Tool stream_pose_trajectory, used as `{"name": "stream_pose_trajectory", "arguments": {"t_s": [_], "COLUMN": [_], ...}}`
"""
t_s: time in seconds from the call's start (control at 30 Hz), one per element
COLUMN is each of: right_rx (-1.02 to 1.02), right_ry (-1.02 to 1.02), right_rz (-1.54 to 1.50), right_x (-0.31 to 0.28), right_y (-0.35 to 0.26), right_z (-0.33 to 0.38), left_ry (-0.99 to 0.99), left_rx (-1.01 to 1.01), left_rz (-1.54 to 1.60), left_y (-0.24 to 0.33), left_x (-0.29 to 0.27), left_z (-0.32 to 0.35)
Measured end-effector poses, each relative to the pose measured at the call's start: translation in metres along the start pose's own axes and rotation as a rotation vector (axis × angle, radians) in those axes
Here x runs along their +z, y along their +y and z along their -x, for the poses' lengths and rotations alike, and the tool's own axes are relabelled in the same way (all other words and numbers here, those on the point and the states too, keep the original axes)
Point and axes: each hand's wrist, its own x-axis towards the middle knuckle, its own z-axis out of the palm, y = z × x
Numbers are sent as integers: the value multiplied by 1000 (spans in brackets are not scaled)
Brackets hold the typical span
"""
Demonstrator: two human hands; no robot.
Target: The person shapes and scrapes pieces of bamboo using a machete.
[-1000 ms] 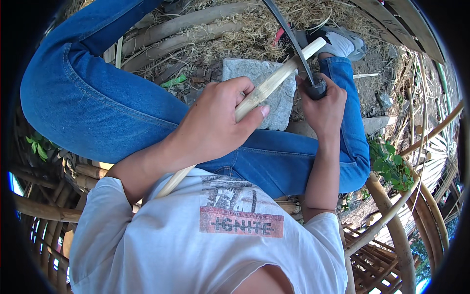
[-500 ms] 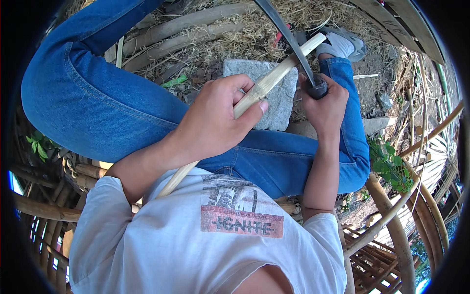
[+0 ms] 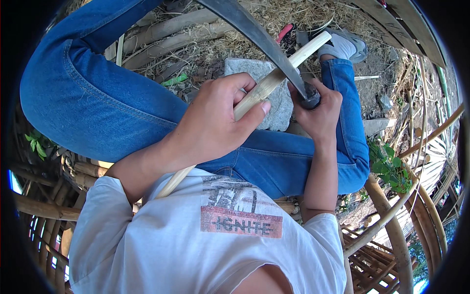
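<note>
My left hand (image 3: 220, 115) is closed round a pale, peeled stick (image 3: 267, 86) with a knot in it. One end of the stick runs back against my shirt, and the other points up and to the right. My right hand (image 3: 320, 110) grips the dark handle of a long, curved blade, a sickle (image 3: 254, 39). The blade sweeps up and to the left, crossing over the stick beyond my left hand. Whether its edge touches the stick I cannot tell. Beneath them lies a squared grey stone block (image 3: 280, 110).
Pale shavings (image 3: 205, 56) and thick bamboo poles (image 3: 166, 41) cover the ground ahead. A tool with red handles (image 3: 285, 32) lies near my shoe (image 3: 355, 46). Bent canes (image 3: 391, 230) and a leafy plant (image 3: 391, 166) stand at the right.
My right hand has turned and shifted slightly left, swinging the blade leftward with its flat now showing broader. My left hand and the stick have stayed almost in place.
</note>
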Motion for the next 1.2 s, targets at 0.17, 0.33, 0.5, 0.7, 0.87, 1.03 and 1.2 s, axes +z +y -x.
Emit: {"name": "stream_pose_trajectory", "arguments": {"t_s": [0.17, 0.33, 0.5, 0.7, 0.87, 1.03, 1.2], "right_rx": [12, 69, 153, 133, 139, 147, 175], "right_ry": [37, 48, 66, 67, 42, 6, -34], "right_rz": [97, 148, 181, 233, 287, 319, 387], "right_x": [3, 0, -5, -4, -5, -4, -3], "right_y": [3, 4, 11, 12, 12, 13, 13], "right_z": [1, -1, -5, -7, -6, -7, -8], "left_ry": [27, 9, 0, 21, 35, 33, 20], "left_rx": [24, -12, 2, 34, 49, 45, 72], "left_rz": [-30, -13, -50, -79, -157, -180, -246], "left_y": [-1, -2, -2, -5, -5, -4, -9], "left_x": [2, 3, 4, 4, 3, 3, 5], "left_z": [-2, -3, -3, -2, -2, -2, -2]}}
